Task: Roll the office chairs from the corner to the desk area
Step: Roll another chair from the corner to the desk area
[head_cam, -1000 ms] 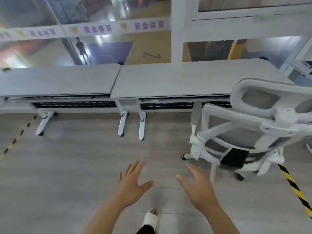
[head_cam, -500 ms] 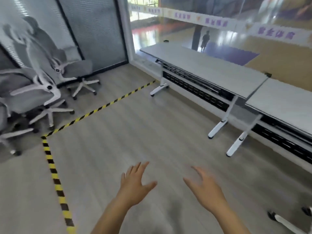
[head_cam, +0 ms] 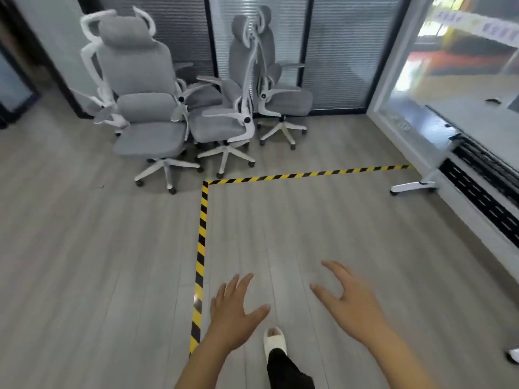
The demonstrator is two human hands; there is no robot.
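Three grey office chairs [head_cam: 222,124], at least, crowd the far left corner. Their wheel bases nearly interlock just beyond the striped floor tape [head_cam: 202,234], and they are parked tight against the glass partition [head_cam: 337,51], I judge to leave the open floor free. I cannot tell whether a fourth hides behind them. None sits on the near side of the tape in this view.

My left hand [head_cam: 236,313] and right hand [head_cam: 351,301] hang in front of me at the near edge. Both are released, fingers spread and grasping nothing, well apart from any chair. I judge they are raised ready to catch a backrest.

The tall chair [head_cam: 134,80] at the left of the cluster faces me, its base near the tape corner, so it looks easiest to pull clear first. The desk [head_cam: 471,119] runs along the right, and its white foot [head_cam: 412,188] juts onto the floor, where castors could snag.
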